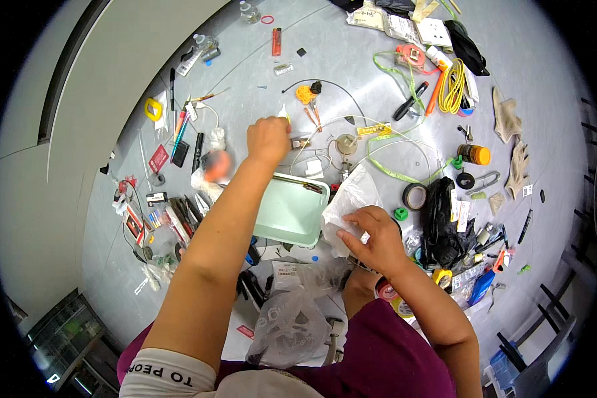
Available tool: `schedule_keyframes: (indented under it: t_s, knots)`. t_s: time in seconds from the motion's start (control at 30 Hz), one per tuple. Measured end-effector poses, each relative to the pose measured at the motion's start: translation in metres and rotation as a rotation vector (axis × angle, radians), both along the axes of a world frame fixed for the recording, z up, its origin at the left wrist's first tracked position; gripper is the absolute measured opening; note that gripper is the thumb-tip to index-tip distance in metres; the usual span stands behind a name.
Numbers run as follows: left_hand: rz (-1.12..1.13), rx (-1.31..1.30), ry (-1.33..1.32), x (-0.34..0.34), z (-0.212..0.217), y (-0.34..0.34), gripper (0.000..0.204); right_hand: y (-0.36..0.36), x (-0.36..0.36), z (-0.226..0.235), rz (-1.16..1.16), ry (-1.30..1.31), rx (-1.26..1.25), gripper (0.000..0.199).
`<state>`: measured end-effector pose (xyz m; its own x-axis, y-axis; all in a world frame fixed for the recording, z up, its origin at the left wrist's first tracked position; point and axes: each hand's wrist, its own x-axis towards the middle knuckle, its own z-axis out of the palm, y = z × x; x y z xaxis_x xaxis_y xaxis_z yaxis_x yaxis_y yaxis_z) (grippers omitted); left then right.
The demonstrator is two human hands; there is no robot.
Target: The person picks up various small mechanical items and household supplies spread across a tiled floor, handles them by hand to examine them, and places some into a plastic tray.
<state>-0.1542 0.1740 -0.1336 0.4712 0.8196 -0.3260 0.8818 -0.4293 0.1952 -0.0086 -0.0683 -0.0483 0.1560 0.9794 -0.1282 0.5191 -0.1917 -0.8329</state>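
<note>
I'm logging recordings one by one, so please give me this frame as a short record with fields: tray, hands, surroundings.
Tray: pale green, between left forearm and right hand; slim dark item near its far edge
Left hand: curled, beyond the tray; contents hidden
Right hand: over a white plastic bag; whether pinching it is unclear
Right side: black tape roll, black plastic bag, orange-lidded jar
Near side: crumpled translucent bag
</note>
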Motion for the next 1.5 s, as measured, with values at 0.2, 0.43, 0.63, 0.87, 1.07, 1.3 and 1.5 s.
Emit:
schedule_keyframes:
  t_s: [0.2,0.43,0.63,0.87,1.07,1.3,1.5]
  knots:
    - [0.125,-0.269,0.133,-0.023,0.006,0.007,0.01,-0.002,0.008,-0.002,-0.009,0.083,-0.075,0.031]
    - [0.351,-0.016,-0.228,-0.004,-0.006,0.013,0.02,0.001,0.01,-0.006,-0.047,0.127,-0.054,0.027]
    - [0.377,0.281,-0.393,0.0,-0.034,0.063,0.029,-0.005,0.011,-0.005,-0.059,0.124,-0.115,0.021]
    - [0.222,0.141,-0.339,0.001,-0.042,0.114,0.016,-0.003,0.025,0.005,-0.144,0.142,-0.191,0.022]
    - [0.132,0.129,-0.375,0.039,-0.032,0.147,0.02,0.01,0.03,-0.001,-0.045,0.11,-0.11,0.019]
    - [0.198,-0.126,-0.239,0.039,-0.045,0.152,0.039,0.018,0.036,-0.002,-0.063,0.139,-0.172,0.017]
    - [0.154,-0.01,-0.353,0.033,-0.043,0.136,0.029,0.018,0.038,-0.003,-0.093,0.186,-0.193,0.016]
